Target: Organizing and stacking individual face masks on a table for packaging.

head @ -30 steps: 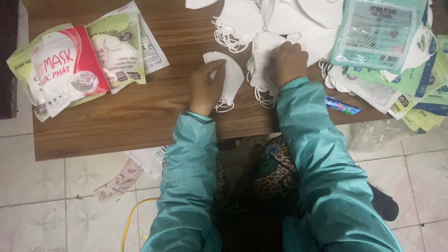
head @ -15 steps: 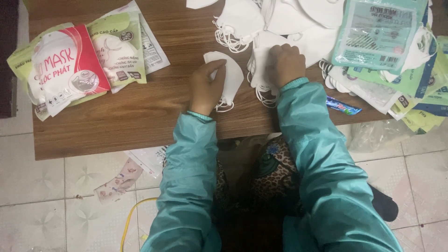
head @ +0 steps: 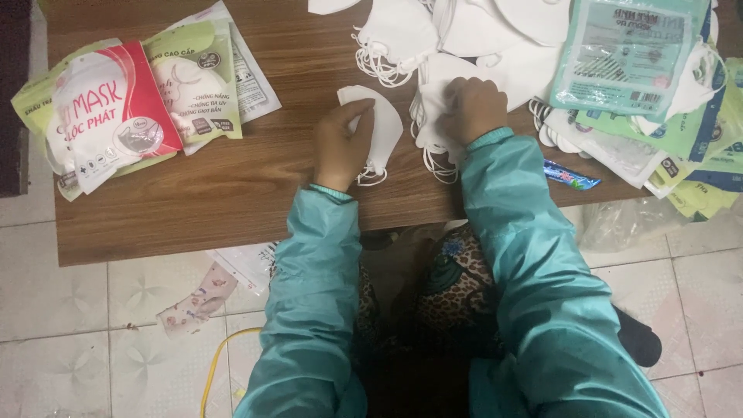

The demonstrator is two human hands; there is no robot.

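White face masks are being handled on a wooden table [head: 232, 178].

The table is being crowded at its far right by a heap of sealed mask packets [head: 642, 85], while a smaller fan of red and green packets [head: 124, 108] is lying at the left. A pile of loose white masks [head: 495, 39] is being kept at the top centre. A folded white mask [head: 379, 128] is being pressed flat on the wood by the left hand [head: 340, 147], fingers curled over its edge. A stack of masks [head: 433, 101] is being gripped by the right hand [head: 476, 108], closed loosely. A small blue wrapper [head: 571, 176] is lying near the table's front edge.
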